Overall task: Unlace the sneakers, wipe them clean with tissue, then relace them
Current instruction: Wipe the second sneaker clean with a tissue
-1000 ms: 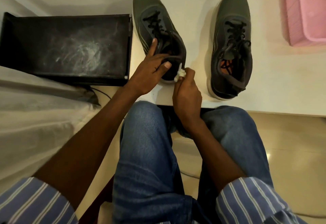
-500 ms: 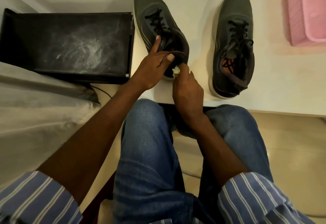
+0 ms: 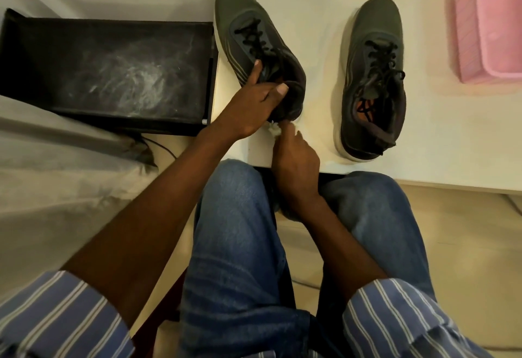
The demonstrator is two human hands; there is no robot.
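Observation:
Two dark grey sneakers with black laces stand on a white table [image 3: 440, 137]. The left sneaker [image 3: 248, 36] lies near the table's left edge, its heel toward me. My left hand [image 3: 251, 106] grips that heel collar, thumb inside the opening and index finger along the side. My right hand [image 3: 293, 157] pinches a small wad of white tissue [image 3: 274, 129] and holds it against the bottom of the heel. The right sneaker [image 3: 372, 75] stands apart, laced, with an orange insole showing.
A pink plastic basket [image 3: 488, 24] sits at the table's far right corner. A black dusty box [image 3: 113, 72] stands left of the table, with a cable below it. My knees in blue jeans are under the table's near edge.
The tissue in my right hand has slid lower along the left sneaker's heel, toward its sole. My left hand keeps its grip on the heel collar.

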